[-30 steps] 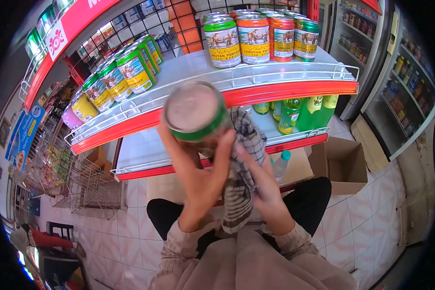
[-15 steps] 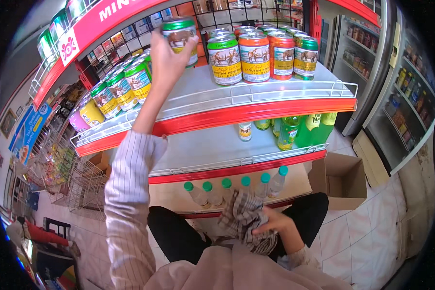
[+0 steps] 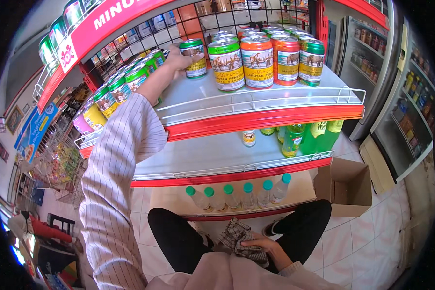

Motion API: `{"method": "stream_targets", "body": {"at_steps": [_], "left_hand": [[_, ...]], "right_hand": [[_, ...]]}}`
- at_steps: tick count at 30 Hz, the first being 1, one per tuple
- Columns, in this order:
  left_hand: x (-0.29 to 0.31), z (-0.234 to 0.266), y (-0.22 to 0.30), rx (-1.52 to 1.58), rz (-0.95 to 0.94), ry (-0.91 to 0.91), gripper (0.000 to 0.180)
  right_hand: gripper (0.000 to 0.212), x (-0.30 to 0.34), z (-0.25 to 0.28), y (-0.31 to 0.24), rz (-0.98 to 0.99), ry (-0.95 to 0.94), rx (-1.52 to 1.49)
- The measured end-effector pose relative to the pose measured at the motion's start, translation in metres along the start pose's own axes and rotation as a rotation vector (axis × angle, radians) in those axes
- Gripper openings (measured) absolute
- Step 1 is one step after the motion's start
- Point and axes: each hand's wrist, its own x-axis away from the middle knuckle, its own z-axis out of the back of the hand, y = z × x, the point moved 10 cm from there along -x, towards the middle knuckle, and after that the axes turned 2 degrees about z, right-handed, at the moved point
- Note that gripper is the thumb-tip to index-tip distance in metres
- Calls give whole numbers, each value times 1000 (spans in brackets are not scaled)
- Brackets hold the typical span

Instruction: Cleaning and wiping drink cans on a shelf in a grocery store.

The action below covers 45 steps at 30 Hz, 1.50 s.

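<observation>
My left hand (image 3: 178, 61) reaches over the upper shelf. Its fingers are round the left side of a green-topped drink can (image 3: 194, 66), which stands upright on the shelf surface. Just right of it is a block of drink cans (image 3: 258, 65) with green and orange tops, set in rows. Left of my forearm runs another row of cans (image 3: 118, 89), partly hidden by my sleeve. Low by my lap, my right hand (image 3: 260, 242) is closed on a crumpled checked cloth (image 3: 239, 239).
A white wire rail (image 3: 256, 104) edges the upper shelf (image 3: 198, 89). Below stand green bottles (image 3: 319, 133), a small bottle (image 3: 249, 137) and several clear bottles with teal caps (image 3: 248, 195). A cardboard box (image 3: 345, 188) sits at right, near glass-door fridges (image 3: 406, 106).
My left hand has lowered the can from the air onto the shelf, beside the can block. My right hand, with the cloth, has drawn down toward my lap, away from the clear bottles.
</observation>
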Motion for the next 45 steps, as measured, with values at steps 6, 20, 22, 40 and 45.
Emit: {"method": "stream_targets", "body": {"at_steps": [6,20,22,40,45], "left_hand": [[-17,-27,-6,98,74,-90,57],[-19,-28,-3,34,-58,-145,59],[-18,-30,1,41,-108,-136,60],[163,106,43,-1056,-672,621,42],[177,105,46,-878,-690,622,45]], "right_hand": [[115,-14,31,30,-53,100,58],[118,-7,7,-2,-66,97,23],[117,-4,-6,-13,-65,59,18],[85,2,7,-20,30,154,-45],[84,3,-8,-30,25,111,-40]]}}
